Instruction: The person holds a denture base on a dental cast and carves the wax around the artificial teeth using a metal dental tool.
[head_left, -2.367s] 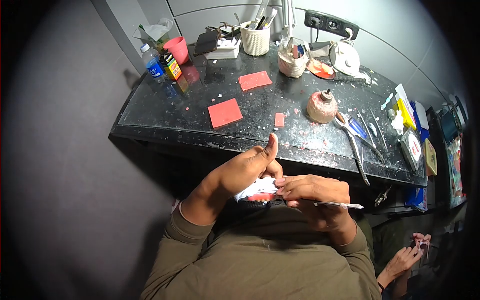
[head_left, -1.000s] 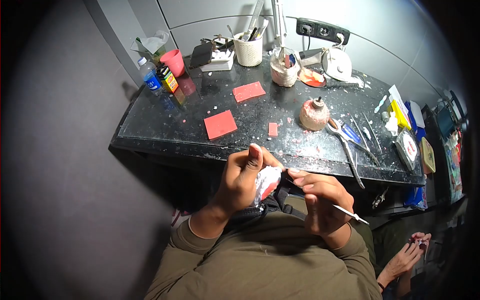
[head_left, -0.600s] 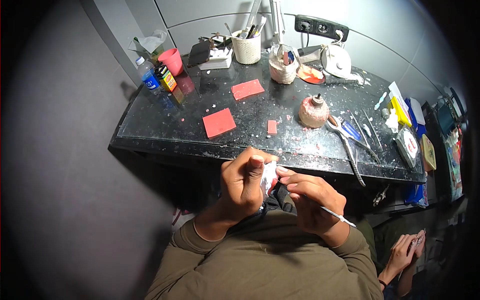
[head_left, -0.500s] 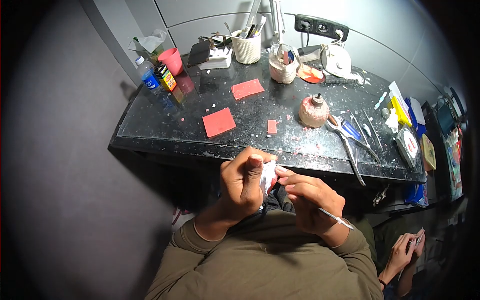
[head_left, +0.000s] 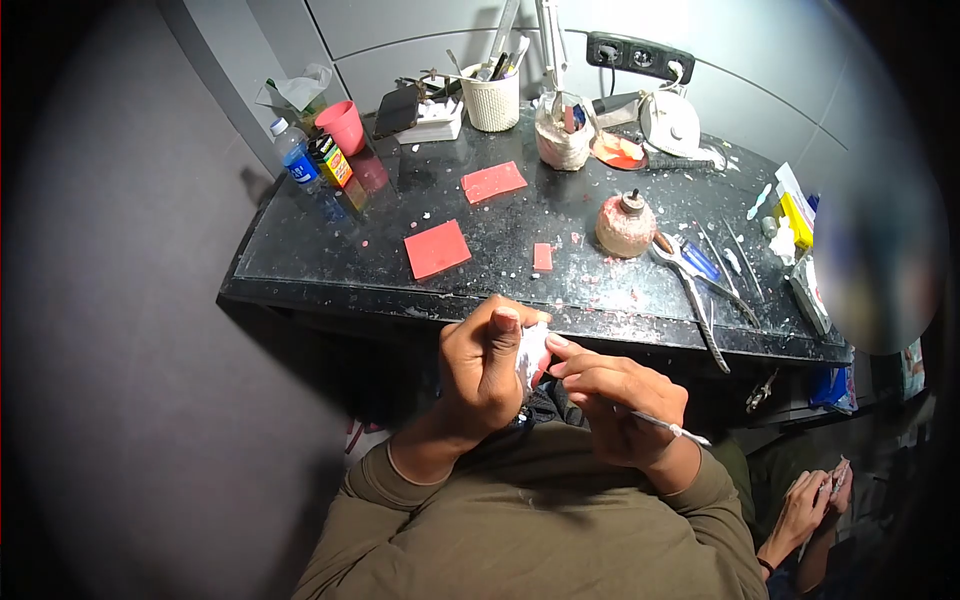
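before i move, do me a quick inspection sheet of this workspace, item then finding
Surface: black bench, strewn with pale and reddish crumbs
Things in hand: white-and-red piece and thin tool, both off the bench, before its front edge
Clutter: red sheets, pink cup, bottle, round pot, woven holder with tools
Hands: left hand holds the piece; right hand grips the tool
Cables: plugs in the wall socket strip, a dark cord hanging from one
Surroundings: another person's hands at lower right; large blur at far right
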